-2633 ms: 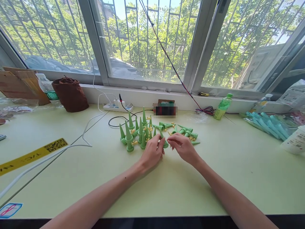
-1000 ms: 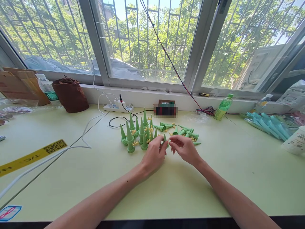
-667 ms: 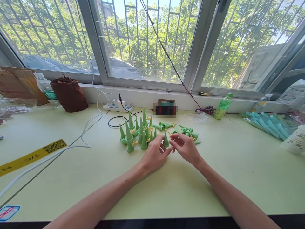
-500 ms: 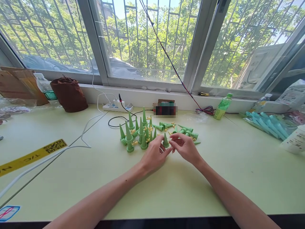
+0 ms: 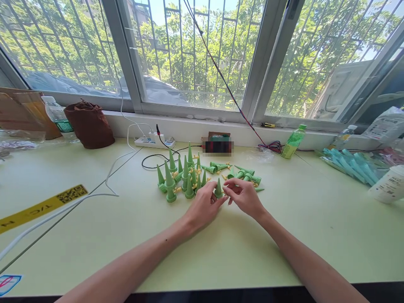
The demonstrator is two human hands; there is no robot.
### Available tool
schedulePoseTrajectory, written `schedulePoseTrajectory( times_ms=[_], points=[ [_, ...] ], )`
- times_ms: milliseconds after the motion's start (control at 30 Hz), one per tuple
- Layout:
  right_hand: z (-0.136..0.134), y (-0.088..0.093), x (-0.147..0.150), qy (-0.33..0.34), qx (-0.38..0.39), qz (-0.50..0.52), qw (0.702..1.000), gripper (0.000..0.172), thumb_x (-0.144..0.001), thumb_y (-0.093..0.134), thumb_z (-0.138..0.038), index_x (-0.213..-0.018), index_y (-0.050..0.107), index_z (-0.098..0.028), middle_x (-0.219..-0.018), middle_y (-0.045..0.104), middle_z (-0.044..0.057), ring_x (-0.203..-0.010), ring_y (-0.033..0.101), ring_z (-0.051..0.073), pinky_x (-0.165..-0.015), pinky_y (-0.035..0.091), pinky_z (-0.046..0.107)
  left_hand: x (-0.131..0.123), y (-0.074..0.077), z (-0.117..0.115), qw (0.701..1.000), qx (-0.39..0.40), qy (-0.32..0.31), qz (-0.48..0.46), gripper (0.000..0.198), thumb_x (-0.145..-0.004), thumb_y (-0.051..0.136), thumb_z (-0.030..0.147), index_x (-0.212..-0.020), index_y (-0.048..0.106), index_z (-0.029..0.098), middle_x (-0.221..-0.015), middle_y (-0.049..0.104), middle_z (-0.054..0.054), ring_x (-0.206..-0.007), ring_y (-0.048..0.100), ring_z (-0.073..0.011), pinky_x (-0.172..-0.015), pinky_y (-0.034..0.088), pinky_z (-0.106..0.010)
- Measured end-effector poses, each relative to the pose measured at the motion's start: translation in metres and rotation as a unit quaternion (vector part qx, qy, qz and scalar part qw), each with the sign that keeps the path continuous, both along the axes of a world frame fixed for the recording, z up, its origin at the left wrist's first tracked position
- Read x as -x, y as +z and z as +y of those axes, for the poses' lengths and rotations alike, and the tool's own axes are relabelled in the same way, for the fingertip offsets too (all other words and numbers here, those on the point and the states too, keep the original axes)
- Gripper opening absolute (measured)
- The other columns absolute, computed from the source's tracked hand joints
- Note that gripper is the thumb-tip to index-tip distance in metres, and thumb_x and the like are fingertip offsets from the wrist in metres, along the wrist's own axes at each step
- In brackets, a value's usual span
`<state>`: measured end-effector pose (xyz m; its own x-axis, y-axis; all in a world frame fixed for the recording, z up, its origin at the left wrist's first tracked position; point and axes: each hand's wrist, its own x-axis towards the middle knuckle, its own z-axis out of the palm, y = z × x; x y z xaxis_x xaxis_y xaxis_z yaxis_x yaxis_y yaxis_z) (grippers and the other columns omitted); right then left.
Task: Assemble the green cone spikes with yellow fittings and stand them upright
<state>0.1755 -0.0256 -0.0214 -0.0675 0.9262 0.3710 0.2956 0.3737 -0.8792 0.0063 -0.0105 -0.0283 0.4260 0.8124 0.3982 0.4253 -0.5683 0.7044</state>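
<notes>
A green cone-shaped watering spike (image 5: 218, 190) stands point up between my hands. My left hand (image 5: 205, 205) is closed around its base from the left, the fingers partly behind it. On the other side, the thumb and fingertips of my right hand (image 5: 244, 197) are pinched at the spike's small yellow valve, mostly hidden by the fingers. Left of my hands several more green spikes (image 5: 169, 185) stand upright, with yellow valves at their sides. Beyond my right hand, other green spikes (image 5: 244, 172) lie on their sides.
A power strip (image 5: 154, 142), a black cable and a brown bag (image 5: 90, 126) are at the back left. A green-labelled bottle (image 5: 293, 142), bundled wires, teal packets (image 5: 350, 166) and a white cup (image 5: 388, 185) are to the right. A white cable crosses the table (image 5: 221, 252) at left.
The right fingertips have moved slightly closer to the spike between my hands. My left hand keeps its hold. The whole view has shifted a little.
</notes>
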Motion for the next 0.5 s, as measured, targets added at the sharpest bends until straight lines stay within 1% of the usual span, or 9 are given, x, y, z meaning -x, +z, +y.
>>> schedulePoseTrajectory(
  times_ms=[167, 300, 433, 500],
  points=[
    [-0.0005, 0.0008, 0.0000, 0.002, -0.005, -0.004, 1.000, 0.024, -0.085, 0.062, -0.041, -0.085, 0.064, -0.018, -0.067, 0.064, 0.001, -0.048, 0.064, 0.014, -0.043, 0.056, 0.025, 0.0003, 0.0001, -0.0003, 1.000, 0.000, -0.005, -0.003, 0.024, -0.087, 0.055, 0.040, -0.080, 0.042, 0.021, -0.075, 0.052, 0.002, -0.062, 0.050, -0.0120, -0.056, 0.040, -0.025],
    [-0.0012, 0.0013, 0.0011, 0.014, -0.011, 0.007, 1.000, 0.026, -0.086, 0.061, -0.044, -0.083, 0.064, -0.018, -0.067, 0.064, 0.001, -0.053, 0.067, 0.016, -0.046, 0.058, 0.026, -0.0004, 0.0010, -0.0009, 1.000, 0.000, -0.005, -0.019, 0.025, -0.087, 0.056, 0.039, -0.078, 0.042, 0.020, -0.072, 0.051, 0.002, -0.058, 0.047, -0.0109, -0.054, 0.038, -0.024],
    [-0.0020, 0.0019, 0.0023, 0.011, -0.019, 0.001, 1.000, 0.028, -0.089, 0.058, -0.044, -0.088, 0.064, -0.017, -0.067, 0.064, 0.002, -0.055, 0.068, 0.017, -0.046, 0.057, 0.026, -0.0005, 0.0037, -0.0016, 0.999, 0.005, 0.004, -0.035, 0.024, -0.089, 0.053, 0.040, -0.079, 0.044, 0.020, -0.073, 0.055, 0.001, -0.058, 0.050, -0.0116, -0.054, 0.040, -0.025],
    [-0.0027, 0.0024, 0.0021, 0.010, -0.026, -0.011, 1.000, 0.028, -0.089, 0.056, -0.043, -0.093, 0.064, -0.017, -0.074, 0.066, 0.004, -0.056, 0.068, 0.017, -0.046, 0.056, 0.026, 0.0001, 0.0054, -0.0013, 0.999, 0.000, 0.021, -0.038, 0.025, -0.090, 0.051, 0.041, -0.078, 0.044, 0.020, -0.069, 0.055, 0.002, -0.056, 0.050, -0.0118, -0.053, 0.039, -0.025]
  ],
)
